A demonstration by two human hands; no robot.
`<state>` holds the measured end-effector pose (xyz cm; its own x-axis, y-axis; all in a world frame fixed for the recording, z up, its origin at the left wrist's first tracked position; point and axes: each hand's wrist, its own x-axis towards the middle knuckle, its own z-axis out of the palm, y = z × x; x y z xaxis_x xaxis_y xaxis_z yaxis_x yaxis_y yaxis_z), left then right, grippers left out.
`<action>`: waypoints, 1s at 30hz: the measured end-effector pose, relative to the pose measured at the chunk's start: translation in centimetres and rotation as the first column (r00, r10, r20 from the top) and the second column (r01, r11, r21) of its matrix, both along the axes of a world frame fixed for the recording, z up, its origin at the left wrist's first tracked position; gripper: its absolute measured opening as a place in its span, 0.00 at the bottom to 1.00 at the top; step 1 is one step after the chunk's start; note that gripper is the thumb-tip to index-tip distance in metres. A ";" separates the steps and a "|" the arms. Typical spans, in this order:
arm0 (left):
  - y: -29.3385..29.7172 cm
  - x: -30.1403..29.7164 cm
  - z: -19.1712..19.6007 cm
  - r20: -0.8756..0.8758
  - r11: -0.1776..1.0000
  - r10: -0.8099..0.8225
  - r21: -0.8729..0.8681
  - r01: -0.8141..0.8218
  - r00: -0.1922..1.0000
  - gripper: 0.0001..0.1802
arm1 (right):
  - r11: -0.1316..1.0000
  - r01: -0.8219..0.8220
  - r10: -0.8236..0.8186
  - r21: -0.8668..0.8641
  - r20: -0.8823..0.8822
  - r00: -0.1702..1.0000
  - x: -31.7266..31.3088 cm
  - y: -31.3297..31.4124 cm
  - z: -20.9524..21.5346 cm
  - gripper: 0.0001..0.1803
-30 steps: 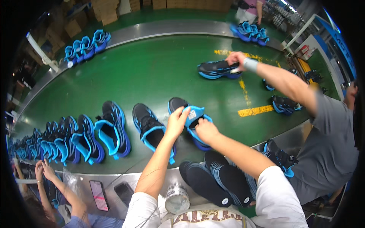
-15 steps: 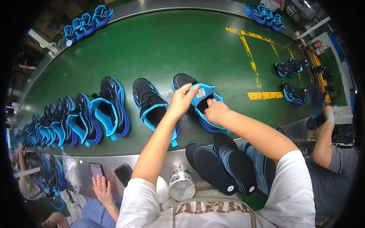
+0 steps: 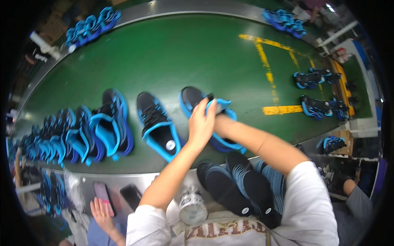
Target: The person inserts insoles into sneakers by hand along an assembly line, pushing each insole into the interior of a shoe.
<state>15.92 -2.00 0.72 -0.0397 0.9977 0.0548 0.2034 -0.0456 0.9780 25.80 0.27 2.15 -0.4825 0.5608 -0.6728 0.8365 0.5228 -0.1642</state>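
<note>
A black sneaker with bright blue lining (image 3: 189,99) lies on the green work surface, its toe pointing away from me. My left hand (image 3: 200,125) grips its tongue, fingers bent around the upper edge. My right hand (image 3: 223,124) reaches into the shoe opening. Its fingers are hidden inside the shoe and behind my left hand. Just left of it rests a matching sneaker (image 3: 152,110), with a pale round label visible on the insole within. Near my body, black insoles with blue lines (image 3: 221,190) lie in overlapping stacks, some bearing white round labels at the heel.
A row of similar sneakers (image 3: 108,127) runs off to the left. More shoes (image 3: 308,80) stand at right, beyond a yellow line (image 3: 283,110). A jar (image 3: 193,208) and a dark phone (image 3: 130,196) are near me. Another person's hand (image 3: 101,214) touches a phone (image 3: 101,190).
My right hand has pushed deeper into the sneaker, and the tongue is folded lower. The other person's hand at left has moved onto the phone. At right, a co-worker's raised forearm has dropped away.
</note>
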 end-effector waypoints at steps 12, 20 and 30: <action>-1.4 1.0 -1.6 -0.306 0.946 0.142 0.323 -0.037 0.941 0.13 | 0.994 0.071 -0.067 0.085 -0.047 0.997 -2.3 0.1 -4.5 0.22; -0.7 -0.7 -1.8 -0.219 0.949 0.300 -0.033 -0.315 0.928 0.20 | 0.942 -0.091 0.149 -0.324 0.158 0.976 1.2 -3.5 6.1 0.32; -0.5 -2.0 0.3 -0.625 0.897 0.077 0.385 0.220 0.777 0.13 | 0.822 0.303 -0.022 0.482 -0.505 0.863 5.5 -10.1 2.7 0.19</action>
<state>13.95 -2.48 1.04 0.2209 0.8675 0.4457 0.7249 -0.4517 0.5200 31.28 -9.79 4.83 -0.5187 0.8543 0.0322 0.8137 0.5049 -0.2879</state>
